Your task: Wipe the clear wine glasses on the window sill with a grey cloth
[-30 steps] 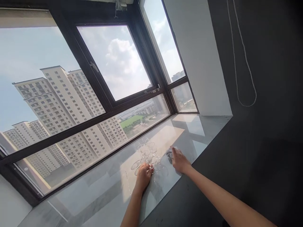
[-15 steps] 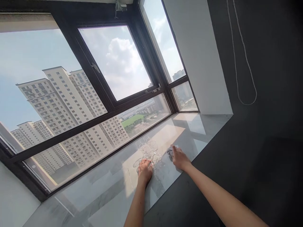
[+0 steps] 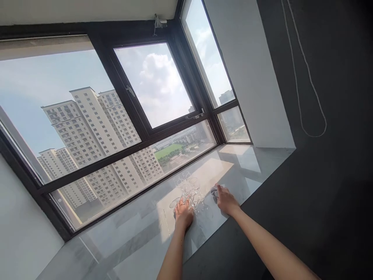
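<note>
A cluster of clear glasses (image 3: 190,186), with round rims and thin outlines, stands on the pale, shiny marble-look sill (image 3: 134,233). At its near side, my left hand (image 3: 183,214) has its fingers curled round one of the clear glasses, most of which the hand hides. To the right, my right hand (image 3: 226,199) is closed on a bunched grey cloth (image 3: 215,191) resting against the sill. The cloth's underside is out of sight. A gap of bare sill separates the cloth from the glasses.
Dark-framed windows (image 3: 145,138) rise behind the sill, with a handle (image 3: 130,91) on the middle pane. A white wall (image 3: 247,77) borders the sill at the right. A looped beaded cord (image 3: 313,93) hangs farther right. The sill's front edge drops to a dark area.
The camera view has shifted, so the window and sill appear lower and farther right. Both hands keep nearly the same places beside the glasses and on the cloth.
</note>
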### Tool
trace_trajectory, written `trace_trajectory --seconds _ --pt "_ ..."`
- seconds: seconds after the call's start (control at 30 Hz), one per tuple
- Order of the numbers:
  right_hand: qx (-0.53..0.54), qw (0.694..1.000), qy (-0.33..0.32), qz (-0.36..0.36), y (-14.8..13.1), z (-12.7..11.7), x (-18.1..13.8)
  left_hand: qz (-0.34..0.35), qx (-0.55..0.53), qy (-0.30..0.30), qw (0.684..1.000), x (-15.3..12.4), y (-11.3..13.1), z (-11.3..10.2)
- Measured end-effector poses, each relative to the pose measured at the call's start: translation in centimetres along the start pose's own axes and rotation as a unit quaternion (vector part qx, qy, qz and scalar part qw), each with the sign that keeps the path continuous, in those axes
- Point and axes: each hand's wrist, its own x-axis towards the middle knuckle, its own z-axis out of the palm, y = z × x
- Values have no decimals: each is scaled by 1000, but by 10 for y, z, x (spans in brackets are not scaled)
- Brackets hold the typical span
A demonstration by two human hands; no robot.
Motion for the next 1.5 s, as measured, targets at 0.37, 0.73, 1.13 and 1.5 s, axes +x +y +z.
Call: trace_trajectory --seconds 0.37,0.73,1.13,1.5 --pt "-4 1000 1 -2 1 2 1 -10 -19 -22 1000 4 0 1" --pt "-7 1000 0 5 4 5 3 36 -67 19 997 1 -3 -1" --pt "-7 1000 -1 6 2 7 5 82 -127 35 988 -4 -5 -5" --pt "-6 1000 -1 3 1 2 3 117 -225 -17 967 2 -5 -11"
